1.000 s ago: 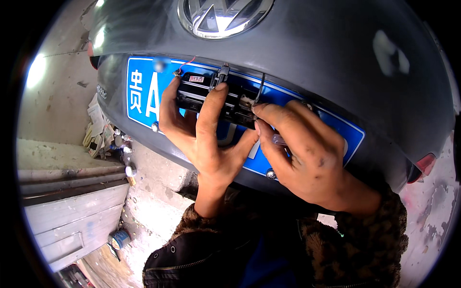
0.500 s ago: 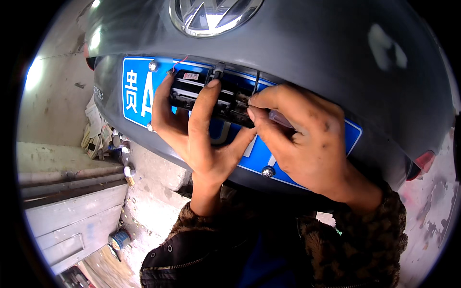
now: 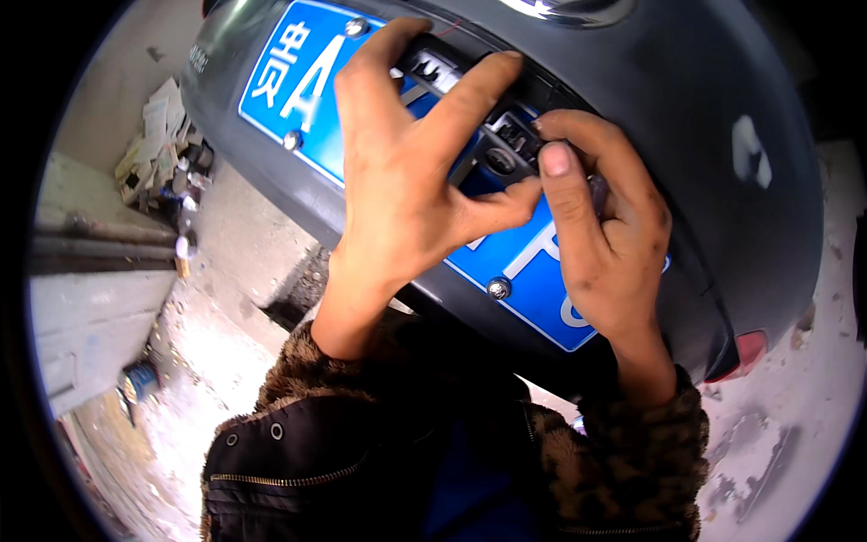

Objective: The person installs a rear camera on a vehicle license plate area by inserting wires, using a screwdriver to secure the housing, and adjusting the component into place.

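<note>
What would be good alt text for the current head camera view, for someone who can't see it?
A person's left hand, fingers spread, holds a black plastic part in front of a blue licence plate on a dark grey car's rear. The right hand has its thumb and forefinger at the part's right end.

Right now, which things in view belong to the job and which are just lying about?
Job:
black plastic part, held by the left hand, right hand at its end
blue plate, behind it
car

Lying about:
papers
blue can on the floor
</note>
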